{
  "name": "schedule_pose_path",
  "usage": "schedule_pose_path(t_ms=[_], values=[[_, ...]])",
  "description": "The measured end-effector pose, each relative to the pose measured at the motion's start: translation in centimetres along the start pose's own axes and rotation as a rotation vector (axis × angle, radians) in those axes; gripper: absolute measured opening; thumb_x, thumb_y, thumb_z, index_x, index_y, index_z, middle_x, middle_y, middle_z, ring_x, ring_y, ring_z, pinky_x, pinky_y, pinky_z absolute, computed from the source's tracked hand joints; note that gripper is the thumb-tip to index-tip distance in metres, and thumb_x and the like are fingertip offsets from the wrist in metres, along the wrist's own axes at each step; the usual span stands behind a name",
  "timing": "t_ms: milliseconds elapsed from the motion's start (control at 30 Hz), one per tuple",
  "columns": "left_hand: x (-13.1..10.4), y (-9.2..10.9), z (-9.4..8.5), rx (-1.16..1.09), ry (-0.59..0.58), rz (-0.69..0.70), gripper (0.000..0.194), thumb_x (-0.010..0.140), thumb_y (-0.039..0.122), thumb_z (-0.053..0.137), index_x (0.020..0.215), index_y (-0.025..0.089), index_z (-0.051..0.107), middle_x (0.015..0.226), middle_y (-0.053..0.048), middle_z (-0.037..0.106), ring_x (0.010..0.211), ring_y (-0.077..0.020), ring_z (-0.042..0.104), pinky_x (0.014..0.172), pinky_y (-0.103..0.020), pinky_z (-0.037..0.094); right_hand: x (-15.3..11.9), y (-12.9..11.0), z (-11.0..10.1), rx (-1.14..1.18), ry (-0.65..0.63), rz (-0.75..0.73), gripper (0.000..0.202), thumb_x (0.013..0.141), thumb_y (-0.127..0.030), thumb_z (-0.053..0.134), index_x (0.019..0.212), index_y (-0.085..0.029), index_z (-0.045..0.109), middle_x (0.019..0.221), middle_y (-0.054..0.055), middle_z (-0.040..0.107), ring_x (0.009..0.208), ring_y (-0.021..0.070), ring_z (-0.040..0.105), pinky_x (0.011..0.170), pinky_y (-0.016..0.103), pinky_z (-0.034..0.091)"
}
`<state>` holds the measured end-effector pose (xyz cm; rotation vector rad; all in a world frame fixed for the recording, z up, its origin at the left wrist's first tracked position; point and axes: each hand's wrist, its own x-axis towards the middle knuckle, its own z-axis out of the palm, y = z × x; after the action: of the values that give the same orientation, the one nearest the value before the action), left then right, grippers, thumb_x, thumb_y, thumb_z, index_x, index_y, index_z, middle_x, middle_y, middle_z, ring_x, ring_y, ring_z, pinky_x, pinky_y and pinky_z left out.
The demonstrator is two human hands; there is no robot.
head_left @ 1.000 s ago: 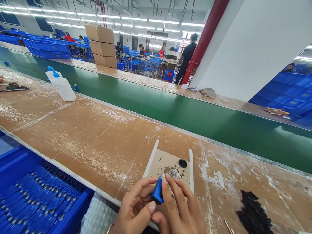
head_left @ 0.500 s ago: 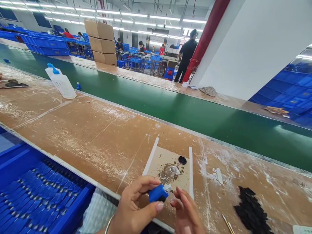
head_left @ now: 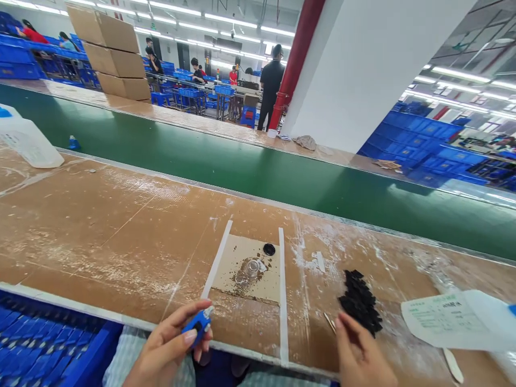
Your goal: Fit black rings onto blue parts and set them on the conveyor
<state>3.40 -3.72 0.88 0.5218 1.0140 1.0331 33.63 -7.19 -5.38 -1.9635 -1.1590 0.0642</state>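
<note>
Rightward the right hand (head_left: 363,357) has swung off the blue part (head_left: 197,324), fingers loosely curled over the black pile (head_left: 360,302) — holding nothing. Left hand (head_left: 169,349) pinches the part between thumb and fingertips, off the bench edge (head_left: 100,314) — kept ready.

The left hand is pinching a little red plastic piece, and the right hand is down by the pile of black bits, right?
Not quite: the small plastic piece pinched in the left hand is blue, not red, as the head view shows. The rest holds: the right hand is down by the pile of small black pieces on the brown worktable.
</note>
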Motion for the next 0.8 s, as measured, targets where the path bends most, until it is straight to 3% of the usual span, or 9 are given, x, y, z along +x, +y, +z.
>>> schedule_pose_path(t_ms=[100,267,467,600,800], values=[[0.2,-0.1,-0.7,-0.045,0.004,-0.093,0.044,0.056,0.038,0.082,0.095,0.02,0.072,0.072,-0.008,0.067,0.064,-0.0159,0.056,0.055,-0.022,0.043,4.3,2.7,-1.9,-0.123,-0.041,-0.139,0.064,0.087,-0.068,0.036,0.096,-0.011,0.065,0.095,0.014,0.065,0.085,0.0318,0.059,0.08,0.045,0.045],[0.5,-0.3,-0.9,-0.068,0.04,-0.106,0.038,0.057,0.035,0.083,0.089,0.02,0.072,0.069,-0.006,0.067,0.059,-0.0135,0.054,0.051,-0.02,0.042,6.9,3.0,-0.9,-0.13,-0.217,-0.185,0.05,0.08,-0.051,0.038,0.091,-0.011,0.067,0.095,0.016,0.063,0.09,0.0353,0.053,0.086,0.051,0.037],[0.5,-1.2,-1.8,-0.044,0.033,-0.095,0.042,0.053,0.039,0.084,0.088,0.019,0.072,0.064,-0.007,0.067,0.054,-0.0127,0.054,0.05,-0.019,0.04,6.9,1.8,-0.6,0.155,-0.243,0.098,0.049,0.07,-0.05,0.055,0.1,-0.012,0.065,0.092,0.012,0.064,0.082,0.0309,0.058,0.081,0.047,0.043],[0.0,-1.8,-1.8,0.001,0.008,-0.088,0.041,0.054,0.039,0.083,0.088,0.018,0.071,0.065,-0.009,0.068,0.055,-0.014,0.056,0.053,-0.021,0.04,6.1,0.4,-1.2,0.581,-0.271,0.319,0.057,0.066,-0.052,0.073,0.107,-0.014,0.063,0.098,0.01,0.065,0.084,0.0248,0.063,0.072,0.032,0.053],[-0.5,-3.3,-1.9,0.023,-0.111,-0.082,0.043,0.055,0.04,0.083,0.088,0.016,0.067,0.068,-0.009,0.069,0.057,-0.0165,0.058,0.055,-0.025,0.042,4.9,-2.4,-0.8,1.025,-0.295,0.504,0.05,0.06,-0.04,0.087,0.102,-0.02,0.069,0.1,0.005,0.064,0.08,0.0129,0.06,0.073,0.016,0.053]])
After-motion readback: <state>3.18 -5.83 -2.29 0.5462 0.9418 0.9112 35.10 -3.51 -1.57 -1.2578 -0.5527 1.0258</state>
